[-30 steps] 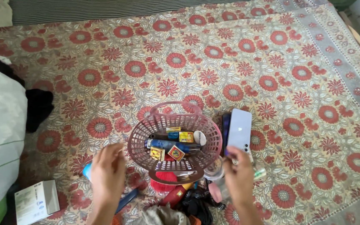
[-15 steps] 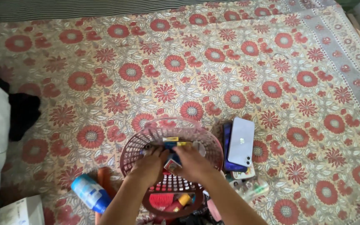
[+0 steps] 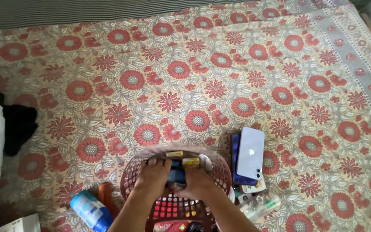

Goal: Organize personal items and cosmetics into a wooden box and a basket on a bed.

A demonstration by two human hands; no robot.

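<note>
Presently both hands are reaching into the pink plastic basket [image 3: 220, 172] — left hand [image 3: 153, 178] and right hand [image 3: 196, 182] are closing together around a small dark item [image 3: 177, 175], equally near; beyond, to the right, two phones [image 3: 250, 152] are lying on the floral bedsheet [image 3: 172, 86].

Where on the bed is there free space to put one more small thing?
Free: the floral sheet beyond the basket, and right of the phones. Crowded: around the basket, with the blue bottle left and phones right; both hands fill the basket.
</note>
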